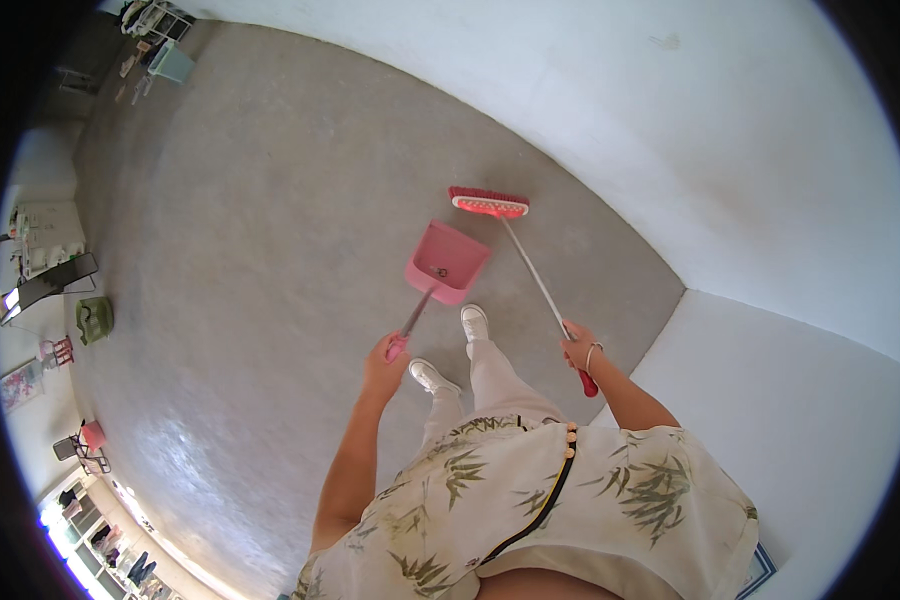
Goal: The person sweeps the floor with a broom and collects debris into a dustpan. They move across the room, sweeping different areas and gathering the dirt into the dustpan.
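My left hand [386,362] is closed around the pink handle end of a long-handled dustpan [458,252]. The pink pan is in front of my feet, its open side facing away from me, with a small dark bit of debris [438,271] inside. My right hand [578,346] grips the handle of a broom [490,205] near its red end. The broom's red and white head, with red bristles, is just beyond the pan and a little to its right, apart from it. Whether the bristles touch the floor I cannot tell.
Grey floor [240,200] spreads ahead and left. A white wall [730,150] runs along the right and meets another [760,390] in a corner. A green basket [94,320], a red stool [92,434] and a light blue bin [171,63] stand along the left side.
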`<move>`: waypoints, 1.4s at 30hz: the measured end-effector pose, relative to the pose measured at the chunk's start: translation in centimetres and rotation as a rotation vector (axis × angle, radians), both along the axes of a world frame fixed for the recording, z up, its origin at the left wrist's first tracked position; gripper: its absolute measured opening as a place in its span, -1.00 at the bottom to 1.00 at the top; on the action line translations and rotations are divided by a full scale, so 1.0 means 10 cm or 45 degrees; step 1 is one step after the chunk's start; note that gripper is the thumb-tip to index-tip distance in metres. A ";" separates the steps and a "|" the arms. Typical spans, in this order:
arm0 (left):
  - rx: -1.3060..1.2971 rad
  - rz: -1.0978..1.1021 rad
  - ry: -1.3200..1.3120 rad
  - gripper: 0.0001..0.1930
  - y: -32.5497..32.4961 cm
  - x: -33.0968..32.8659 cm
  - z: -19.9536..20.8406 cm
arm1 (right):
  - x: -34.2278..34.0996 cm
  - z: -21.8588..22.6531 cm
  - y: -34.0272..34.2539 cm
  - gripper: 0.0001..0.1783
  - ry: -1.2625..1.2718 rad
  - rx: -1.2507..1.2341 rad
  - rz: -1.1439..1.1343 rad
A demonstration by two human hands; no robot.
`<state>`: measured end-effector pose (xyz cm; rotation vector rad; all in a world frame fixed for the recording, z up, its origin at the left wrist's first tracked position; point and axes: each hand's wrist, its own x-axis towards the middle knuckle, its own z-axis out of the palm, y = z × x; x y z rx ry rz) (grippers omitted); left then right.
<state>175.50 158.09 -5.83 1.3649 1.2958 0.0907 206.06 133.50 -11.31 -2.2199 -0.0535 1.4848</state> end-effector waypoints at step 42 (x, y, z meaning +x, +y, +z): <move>0.018 0.168 0.037 -0.60 -1.84 -1.71 0.03 | -1.61 -0.75 0.95 -0.93 0.488 0.493 -0.823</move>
